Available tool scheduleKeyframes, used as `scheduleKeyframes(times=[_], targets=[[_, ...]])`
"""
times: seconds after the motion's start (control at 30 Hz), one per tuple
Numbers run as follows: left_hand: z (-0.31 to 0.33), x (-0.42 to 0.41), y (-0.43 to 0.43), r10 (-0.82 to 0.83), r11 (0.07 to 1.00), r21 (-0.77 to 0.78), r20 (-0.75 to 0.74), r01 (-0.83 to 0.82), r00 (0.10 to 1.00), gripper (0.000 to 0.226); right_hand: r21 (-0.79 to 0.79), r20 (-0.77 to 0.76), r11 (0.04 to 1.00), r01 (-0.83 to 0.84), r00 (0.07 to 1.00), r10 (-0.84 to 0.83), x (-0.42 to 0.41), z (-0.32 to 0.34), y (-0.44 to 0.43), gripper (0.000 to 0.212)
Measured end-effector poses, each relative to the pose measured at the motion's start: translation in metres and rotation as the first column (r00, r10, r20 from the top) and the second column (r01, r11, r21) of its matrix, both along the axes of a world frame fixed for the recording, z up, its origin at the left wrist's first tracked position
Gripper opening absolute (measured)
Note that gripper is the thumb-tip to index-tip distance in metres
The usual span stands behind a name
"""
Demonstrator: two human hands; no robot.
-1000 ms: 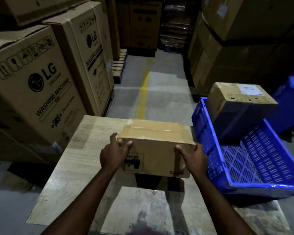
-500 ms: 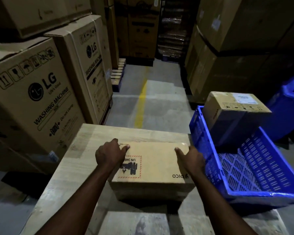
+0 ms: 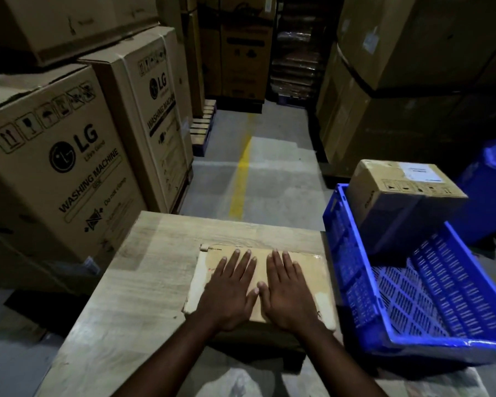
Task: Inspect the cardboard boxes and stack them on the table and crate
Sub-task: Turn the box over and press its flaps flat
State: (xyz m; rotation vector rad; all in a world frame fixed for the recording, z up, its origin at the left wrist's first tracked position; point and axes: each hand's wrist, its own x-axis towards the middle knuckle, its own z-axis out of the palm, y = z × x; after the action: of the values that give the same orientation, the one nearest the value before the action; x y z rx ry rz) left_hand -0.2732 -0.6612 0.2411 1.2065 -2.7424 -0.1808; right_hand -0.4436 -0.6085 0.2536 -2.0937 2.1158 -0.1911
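Note:
A brown cardboard box (image 3: 312, 270) lies on the pale wooden table (image 3: 155, 267), near its right edge. My left hand (image 3: 229, 290) and my right hand (image 3: 287, 290) lie flat side by side on the box's top, fingers straight and spread, thumbs nearly touching. A second cardboard box (image 3: 404, 196) with a white label sits at the far end of the blue plastic crate (image 3: 413, 299), right of the table.
Tall washing-machine cartons (image 3: 58, 167) stand close on the left, and large stacked cartons (image 3: 398, 90) on the right. A concrete aisle with a yellow line (image 3: 241, 179) runs ahead. A blue bin (image 3: 493, 173) stands at the far right.
The box was held up by its sides, then tipped over and set down on the table. Both hands left its sides and now lie flat on its top.

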Motion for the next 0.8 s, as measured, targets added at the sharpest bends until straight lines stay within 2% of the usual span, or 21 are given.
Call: scheduleKeyframes(times=[0.17,0.27,0.4,0.57,0.8], targets=[[0.005,-0.001,-0.002,0.019,0.999,0.036,0.022,-0.020,1.000,0.068,0.020,-0.024,1.000,-0.011,1.000,0.011,-0.002,0.002,-0.003,0.081],[0.001,0.011,-0.009,0.014,1.000,0.008,0.016,-0.014,1.000,0.064,0.010,0.004,1.000,-0.021,1.000,0.021,-0.011,0.001,-0.001,0.079],[0.000,0.046,-0.023,0.100,0.995,-0.023,0.023,-0.100,0.995,0.064,0.010,-0.024,0.998,0.067,0.998,-0.066,-0.044,-0.004,0.009,0.080],[0.002,0.040,-0.019,0.130,0.991,0.001,0.048,-0.130,0.990,0.068,0.004,-0.004,0.996,0.086,0.996,-0.086,-0.041,-0.003,0.010,0.081],[-0.002,-0.002,0.010,0.037,0.999,-0.018,-0.013,-0.037,0.999,0.066,-0.020,-0.037,1.000,0.014,0.999,-0.014,-0.023,-0.007,0.009,0.078]])
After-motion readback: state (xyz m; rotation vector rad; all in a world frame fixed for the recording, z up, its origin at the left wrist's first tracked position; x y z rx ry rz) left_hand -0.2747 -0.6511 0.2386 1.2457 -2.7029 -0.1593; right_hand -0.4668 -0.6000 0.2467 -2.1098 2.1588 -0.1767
